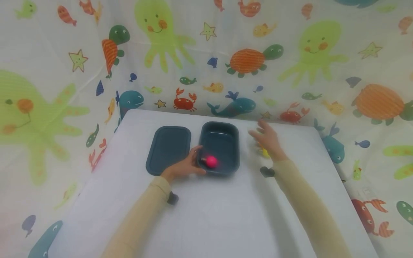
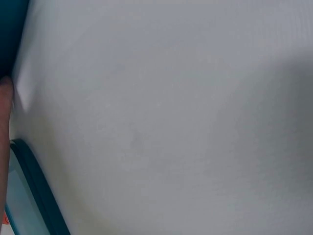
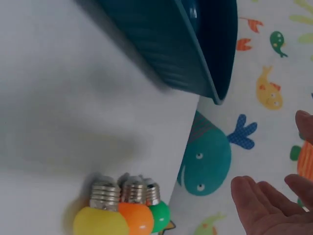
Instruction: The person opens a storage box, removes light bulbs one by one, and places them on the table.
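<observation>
A dark teal container (image 1: 222, 172) stands on the white table with a bright pink-red light bulb (image 1: 211, 162) lying inside, its screw base pointing left. My left hand (image 1: 182, 167) holds the container's left side, thumb toward the near corner. In the left wrist view a finger (image 2: 5, 107) touches the container's outer wall (image 2: 10, 36). My right hand (image 1: 267, 140), fingers spread and holding nothing, is right of the container. Near it a yellow bulb (image 3: 100, 223), an orange bulb (image 3: 137, 218) and a green bulb (image 3: 160, 215) lie in a row on the table.
Left of the container lies a flat teal lid (image 1: 169, 148), partly beneath my left hand in the head view. A white curtain (image 1: 200, 43) printed with sea animals surrounds the white table (image 1: 213, 222) at the back and sides.
</observation>
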Tool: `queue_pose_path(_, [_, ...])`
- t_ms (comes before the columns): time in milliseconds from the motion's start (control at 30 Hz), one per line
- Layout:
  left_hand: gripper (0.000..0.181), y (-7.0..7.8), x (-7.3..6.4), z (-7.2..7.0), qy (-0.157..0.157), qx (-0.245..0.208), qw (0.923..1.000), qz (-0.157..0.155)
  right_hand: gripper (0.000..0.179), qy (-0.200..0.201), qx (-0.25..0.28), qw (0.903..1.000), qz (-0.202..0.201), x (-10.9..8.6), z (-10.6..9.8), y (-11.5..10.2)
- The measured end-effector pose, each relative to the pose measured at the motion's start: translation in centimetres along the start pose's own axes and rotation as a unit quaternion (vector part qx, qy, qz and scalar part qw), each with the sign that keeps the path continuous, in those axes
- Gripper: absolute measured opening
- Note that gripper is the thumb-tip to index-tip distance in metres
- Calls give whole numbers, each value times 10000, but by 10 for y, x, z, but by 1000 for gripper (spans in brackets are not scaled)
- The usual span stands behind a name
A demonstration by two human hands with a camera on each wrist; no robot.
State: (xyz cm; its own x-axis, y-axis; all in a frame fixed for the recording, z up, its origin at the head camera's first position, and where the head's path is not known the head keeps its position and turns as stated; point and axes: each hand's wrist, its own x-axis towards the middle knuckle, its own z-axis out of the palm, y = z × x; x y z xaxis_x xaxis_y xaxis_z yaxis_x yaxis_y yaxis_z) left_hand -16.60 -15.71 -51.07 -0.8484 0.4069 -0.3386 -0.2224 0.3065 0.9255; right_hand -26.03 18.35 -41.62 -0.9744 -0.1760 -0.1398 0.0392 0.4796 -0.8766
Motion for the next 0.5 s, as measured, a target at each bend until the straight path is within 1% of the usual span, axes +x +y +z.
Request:
queue_pose_path(67, [104, 1, 2, 1, 41, -1, 10000, -12, 80, -28, -55, 10000, -75, 3, 4, -3])
queue_pose_path(133, [104, 2, 4, 2, 64, -20, 10000, -8, 78, -15, -372, 9990, -255, 7, 7, -5])
queue_pose_path(300, [105, 3, 10, 4, 109, -18, 9999, 7, 73, -84, -843, 9951, -501, 15, 15, -9])
queue_pose_path(500, [106, 2, 19, 7, 149, -61, 9999, 48, 71, -315, -809, 9943, -611, 24, 23, -14])
